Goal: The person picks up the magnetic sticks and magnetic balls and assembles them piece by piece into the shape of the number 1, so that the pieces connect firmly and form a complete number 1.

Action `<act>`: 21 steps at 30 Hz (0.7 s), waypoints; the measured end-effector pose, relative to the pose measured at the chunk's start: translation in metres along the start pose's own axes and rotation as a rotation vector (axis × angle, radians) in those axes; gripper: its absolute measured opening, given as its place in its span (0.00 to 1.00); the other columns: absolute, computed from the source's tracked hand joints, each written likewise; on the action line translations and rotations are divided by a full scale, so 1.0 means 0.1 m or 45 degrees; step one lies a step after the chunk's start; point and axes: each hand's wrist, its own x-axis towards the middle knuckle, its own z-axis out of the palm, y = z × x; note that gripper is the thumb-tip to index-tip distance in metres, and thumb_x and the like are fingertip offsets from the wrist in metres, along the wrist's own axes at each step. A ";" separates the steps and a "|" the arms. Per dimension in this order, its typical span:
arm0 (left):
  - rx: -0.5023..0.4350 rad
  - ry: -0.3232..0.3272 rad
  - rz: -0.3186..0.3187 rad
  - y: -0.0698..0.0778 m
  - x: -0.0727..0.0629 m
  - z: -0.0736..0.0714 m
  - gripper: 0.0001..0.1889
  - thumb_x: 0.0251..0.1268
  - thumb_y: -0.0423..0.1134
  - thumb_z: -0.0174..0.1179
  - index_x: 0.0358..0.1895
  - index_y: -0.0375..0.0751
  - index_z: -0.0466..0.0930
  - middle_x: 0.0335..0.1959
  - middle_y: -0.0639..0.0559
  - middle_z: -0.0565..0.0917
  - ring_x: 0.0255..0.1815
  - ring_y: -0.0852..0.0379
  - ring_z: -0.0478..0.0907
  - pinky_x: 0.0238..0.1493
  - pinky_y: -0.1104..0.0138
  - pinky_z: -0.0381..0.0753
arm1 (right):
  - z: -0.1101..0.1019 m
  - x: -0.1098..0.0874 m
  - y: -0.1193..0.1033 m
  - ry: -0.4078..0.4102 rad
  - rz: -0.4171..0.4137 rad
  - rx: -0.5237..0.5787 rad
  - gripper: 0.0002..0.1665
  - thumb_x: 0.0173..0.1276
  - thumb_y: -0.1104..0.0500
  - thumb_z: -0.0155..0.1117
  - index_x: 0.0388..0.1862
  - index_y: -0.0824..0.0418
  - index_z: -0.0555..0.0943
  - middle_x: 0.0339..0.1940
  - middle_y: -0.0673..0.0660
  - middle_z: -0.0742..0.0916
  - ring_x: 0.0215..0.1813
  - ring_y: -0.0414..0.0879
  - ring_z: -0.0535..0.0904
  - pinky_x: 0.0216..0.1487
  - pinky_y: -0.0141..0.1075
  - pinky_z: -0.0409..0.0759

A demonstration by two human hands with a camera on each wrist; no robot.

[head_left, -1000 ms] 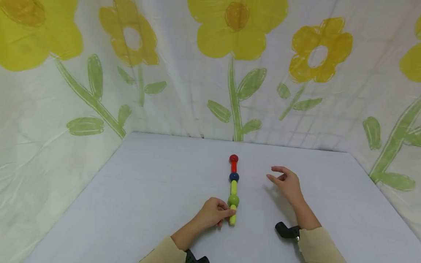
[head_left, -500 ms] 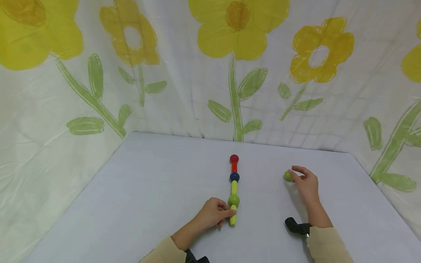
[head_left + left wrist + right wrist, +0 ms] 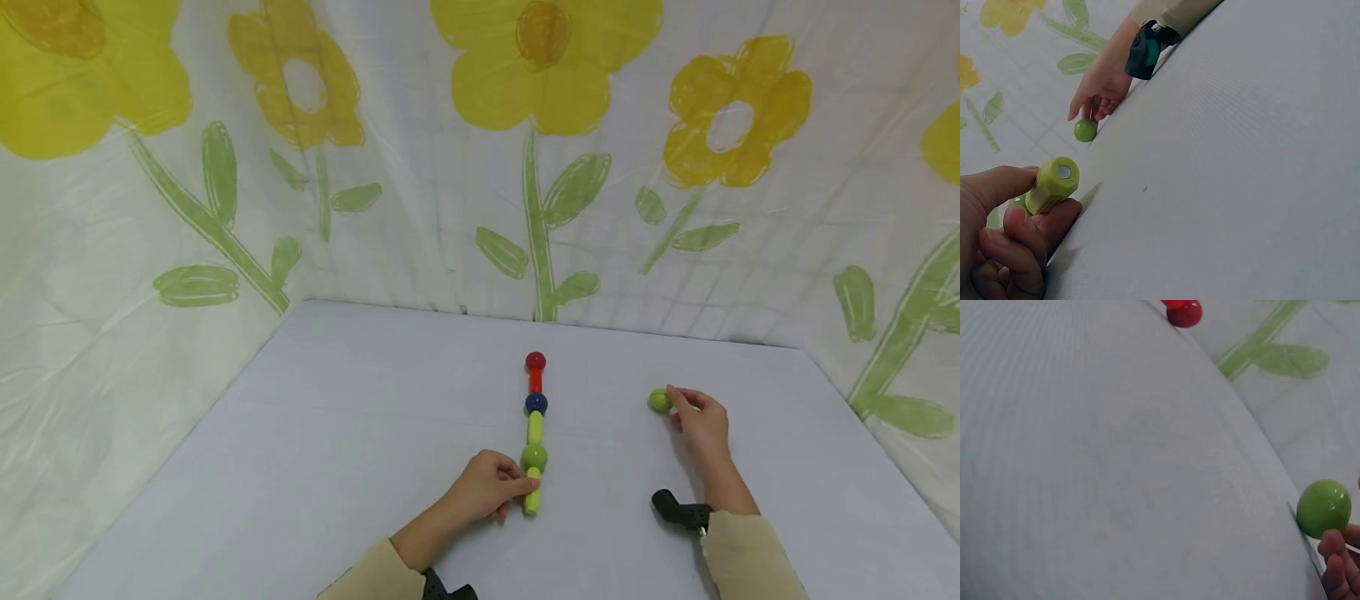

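Note:
In the head view a line of toy pieces runs away from me: a red ball [image 3: 536,361], a red rod [image 3: 536,381], a blue ball [image 3: 536,403], a yellow-green rod [image 3: 535,428], a green ball [image 3: 534,457] and a nearer yellow-green rod [image 3: 1054,185]. My left hand [image 3: 487,487] pinches that nearest rod between thumb and fingers. The rod's end face shows a round silvery disc in the left wrist view. Off to the right, my right hand [image 3: 703,423] holds a separate green ball [image 3: 1324,509] at its fingertips, with fingers on more than one side of it.
A white-covered table [image 3: 337,417] lies under everything. Behind it hangs a white curtain [image 3: 420,217] painted with yellow flowers. Each wrist wears a black device, such as the right one [image 3: 678,510].
My right hand has moved right, its fingertips coming to the separate green ball, which was out of sight one second ago. The left hand and the line of pieces stay in place.

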 end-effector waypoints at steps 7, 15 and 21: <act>-0.001 -0.002 -0.013 -0.01 0.00 0.00 0.11 0.61 0.42 0.68 0.27 0.38 0.81 0.11 0.57 0.73 0.08 0.64 0.65 0.13 0.74 0.62 | 0.03 0.03 0.01 -0.007 -0.039 -0.099 0.31 0.71 0.45 0.59 0.56 0.71 0.77 0.19 0.47 0.80 0.23 0.36 0.74 0.26 0.31 0.68; -0.005 -0.002 -0.018 0.00 0.00 0.00 0.11 0.61 0.42 0.68 0.27 0.38 0.81 0.11 0.57 0.72 0.09 0.64 0.65 0.13 0.75 0.62 | 0.01 0.00 0.02 -0.124 -0.113 -0.160 0.33 0.66 0.47 0.66 0.58 0.73 0.76 0.39 0.58 0.85 0.28 0.36 0.76 0.31 0.31 0.71; -0.007 -0.011 -0.013 0.01 -0.01 0.00 0.11 0.61 0.41 0.67 0.27 0.38 0.80 0.11 0.57 0.72 0.09 0.64 0.65 0.13 0.74 0.62 | -0.04 -0.03 0.07 -0.222 -0.168 -0.164 0.34 0.65 0.50 0.69 0.61 0.73 0.73 0.53 0.68 0.81 0.35 0.35 0.76 0.35 0.29 0.75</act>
